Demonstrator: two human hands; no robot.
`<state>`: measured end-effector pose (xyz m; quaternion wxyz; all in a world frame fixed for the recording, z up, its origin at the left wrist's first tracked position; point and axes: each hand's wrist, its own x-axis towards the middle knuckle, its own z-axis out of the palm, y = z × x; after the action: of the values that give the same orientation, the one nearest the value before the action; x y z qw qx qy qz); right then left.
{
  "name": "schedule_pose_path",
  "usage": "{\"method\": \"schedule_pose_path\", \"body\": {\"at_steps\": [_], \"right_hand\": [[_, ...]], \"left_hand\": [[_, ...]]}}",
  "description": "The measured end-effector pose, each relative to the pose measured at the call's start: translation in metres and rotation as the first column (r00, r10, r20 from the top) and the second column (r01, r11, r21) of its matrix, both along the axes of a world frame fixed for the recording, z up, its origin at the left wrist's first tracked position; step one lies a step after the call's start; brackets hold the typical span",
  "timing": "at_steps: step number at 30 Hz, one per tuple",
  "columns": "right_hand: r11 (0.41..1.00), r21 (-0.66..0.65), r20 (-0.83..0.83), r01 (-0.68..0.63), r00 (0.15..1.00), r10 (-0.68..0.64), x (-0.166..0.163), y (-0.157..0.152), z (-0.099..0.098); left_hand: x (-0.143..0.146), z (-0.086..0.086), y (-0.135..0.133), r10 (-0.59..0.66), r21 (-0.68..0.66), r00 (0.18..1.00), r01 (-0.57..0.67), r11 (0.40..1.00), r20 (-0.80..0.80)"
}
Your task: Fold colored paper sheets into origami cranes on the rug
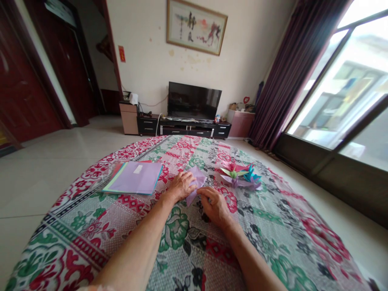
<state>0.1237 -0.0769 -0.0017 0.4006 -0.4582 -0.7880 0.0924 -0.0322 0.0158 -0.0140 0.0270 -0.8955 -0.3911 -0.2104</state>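
The flowered tablecloth [127,230] is topped by a paper stack [147,178]; to its right, the left hand [180,186] is laid nearly flat, the right hand [216,204] curled, any pinch indeterminable; by both, folded lilac paper [199,173] is touched; skewed creases could be caused by slippage.

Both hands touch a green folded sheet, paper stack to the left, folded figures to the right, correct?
Not green: the head view shows the folded sheet light purple. The left hand, right hand, paper stack and folded figures are as stated.
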Motion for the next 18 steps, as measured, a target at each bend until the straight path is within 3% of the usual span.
{"method": "schedule_pose_path", "body": {"at_steps": [4,10,18], "right_hand": [[0.997,-0.023,0.114,0.078,0.991,-0.075,-0.001,0.006,-0.003],[0.944,-0.032,0.242,0.327,0.919,-0.310,-0.010,0.012,-0.005],[0.891,-0.023,0.350,0.453,0.839,-0.417,-0.001,0.032,-0.009]], "left_hand": [[0.000,-0.002,0.000,0.009,0.006,1.000,-0.009,1.000,0.008],[0.000,-0.003,0.000,-0.010,0.026,1.000,0.009,1.000,0.024],[0.001,-0.012,0.002,-0.015,0.064,0.996,0.010,0.998,0.085]]}}
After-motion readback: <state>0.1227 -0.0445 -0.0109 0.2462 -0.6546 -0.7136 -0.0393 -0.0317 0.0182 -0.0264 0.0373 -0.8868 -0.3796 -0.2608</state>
